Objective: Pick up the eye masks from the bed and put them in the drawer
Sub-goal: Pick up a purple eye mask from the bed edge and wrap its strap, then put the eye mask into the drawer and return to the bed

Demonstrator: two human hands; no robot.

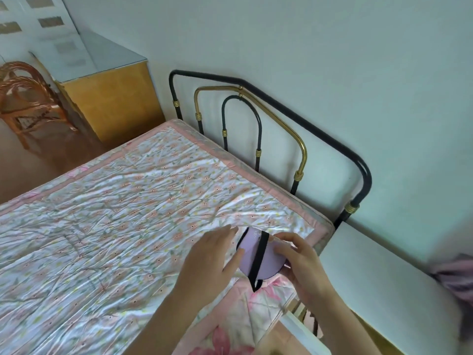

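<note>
A lilac eye mask (249,254) with a black edge and a black elastic strap (259,260) is held just above the near right corner of the bed (128,213). My right hand (299,262) grips its right side. My left hand (212,262) touches its left edge, fingers spread, thumb against the mask. The strap hangs down in a loop below the mask. No drawer shows clearly; a white cabinet top (378,272) stands right of the bed.
The bed has a floral quilt and a black and brass metal headboard (302,129) against the wall. A wooden cabinet (112,98) and a rattan chair (28,98) stand at the far left. Pinkish cloth (455,280) lies at the right edge.
</note>
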